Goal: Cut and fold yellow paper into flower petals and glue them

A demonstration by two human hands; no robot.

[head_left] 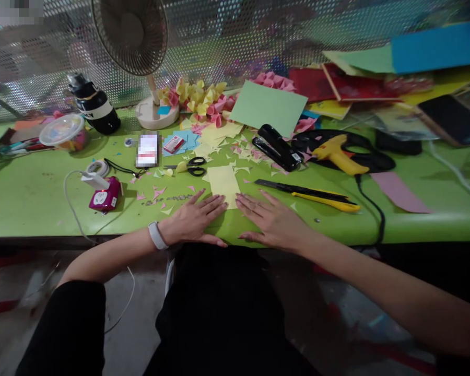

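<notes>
My left hand (194,219) lies flat on the green table (31,193) near its front edge, fingers stretched out, with a white band on the wrist. My right hand (272,219) lies flat beside it, fingers also spread. Both sets of fingertips touch or nearly touch the near edge of a yellow paper sheet (223,183) lying between and just beyond them. Neither hand holds anything. Black scissors (194,166) rest just beyond the sheet on the left. A yellow and black utility knife (309,194) lies to the right of my right hand.
Pink and yellow paper scraps litter the middle. A black stapler (276,147), a yellow glue gun (339,154) with its cord, a fan (135,52), a black bottle (94,104), a pink charger (104,194), folded paper flowers (199,99) and stacked coloured sheets (266,107) stand beyond.
</notes>
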